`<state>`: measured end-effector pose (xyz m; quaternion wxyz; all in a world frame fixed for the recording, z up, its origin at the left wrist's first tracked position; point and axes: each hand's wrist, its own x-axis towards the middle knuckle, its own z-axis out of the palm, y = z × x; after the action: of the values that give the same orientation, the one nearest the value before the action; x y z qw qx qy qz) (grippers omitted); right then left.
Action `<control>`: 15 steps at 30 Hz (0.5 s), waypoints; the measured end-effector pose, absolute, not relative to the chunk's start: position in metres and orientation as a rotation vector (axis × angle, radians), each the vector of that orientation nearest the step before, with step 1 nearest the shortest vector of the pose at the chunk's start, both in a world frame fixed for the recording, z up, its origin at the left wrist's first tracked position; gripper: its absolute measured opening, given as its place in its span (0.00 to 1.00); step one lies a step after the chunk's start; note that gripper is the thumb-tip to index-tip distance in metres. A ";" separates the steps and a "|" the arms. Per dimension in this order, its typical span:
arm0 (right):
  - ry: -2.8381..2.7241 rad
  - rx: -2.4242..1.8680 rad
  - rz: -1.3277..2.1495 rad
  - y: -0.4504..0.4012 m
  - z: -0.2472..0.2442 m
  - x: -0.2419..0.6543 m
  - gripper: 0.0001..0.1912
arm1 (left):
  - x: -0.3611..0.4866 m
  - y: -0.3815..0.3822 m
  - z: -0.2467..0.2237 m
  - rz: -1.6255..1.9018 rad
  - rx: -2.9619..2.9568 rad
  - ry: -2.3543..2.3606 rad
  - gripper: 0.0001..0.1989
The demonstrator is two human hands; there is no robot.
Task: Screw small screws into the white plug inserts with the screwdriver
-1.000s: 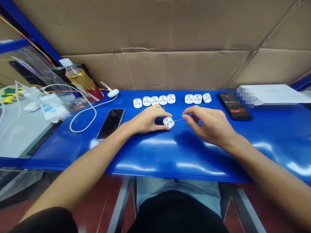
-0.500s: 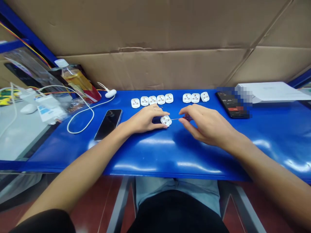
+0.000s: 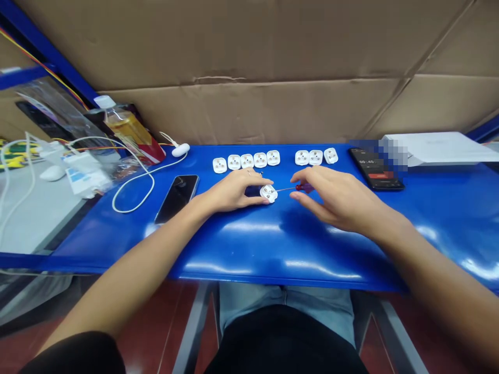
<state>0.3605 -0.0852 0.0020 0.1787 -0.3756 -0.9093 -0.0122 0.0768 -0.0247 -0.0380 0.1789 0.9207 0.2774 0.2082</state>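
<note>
White plug piece (image 3: pixel 268 194): we had it at the middle of the frame, on or just above the blue table (image 3: pixel 249 254). Sweeping left to right: upper left, we saw a bottle (image 3: pixel 130 130) and a white cable (image 3: pixel 180 150), probably parked there to keep off the working spot. Below them a dark phone (image 3: pixel 177 197) lay flat, beside our left forearm. Top centre, five matching pieces (image 3: pixel 247 161) sat in a row, pin side up, likely lined up for easy reach and counting. Our left hand (image 3: pixel 239 189) came in under that row, thumb and index pinching the plug piece by opposite edges, seemingly to brace it and leave its right side exposed. There the thin shaft of a screwdriver (image 3: pixel 299 187) met it, lying nearly level; we couldn't tell whether the tip was seated. Our right hand (image 3: pixel 343 200) had its fingers curled loosely round the red handle, perhaps for easy turning; palm side hidden. Above it three more pieces (image 3: pixel 315 158) formed a separate group, the rightmost tilted. Upper right, a phone with a timer (image 3: pixel 374 169) lay face up, presumably readable at a glance, near a white box (image 3: pixel 440 148).
</note>
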 end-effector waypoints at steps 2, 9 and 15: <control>-2.550 -1.101 -0.055 -0.084 0.000 0.360 0.14 | 0.077 -0.025 -0.038 0.565 2.599 0.794 0.24; -2.523 -0.959 -0.072 -0.086 0.001 0.357 0.06 | 0.077 -0.026 -0.037 0.546 2.578 0.810 0.24; -2.476 -1.063 -0.102 -0.085 -0.003 0.357 0.07 | 0.079 -0.029 -0.035 0.539 2.559 0.807 0.25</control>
<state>0.3569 -0.0855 -0.0028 0.2207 -0.3846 -0.8956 -0.0370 0.0788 -0.0292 -0.0350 0.2009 0.9160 0.2887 0.1930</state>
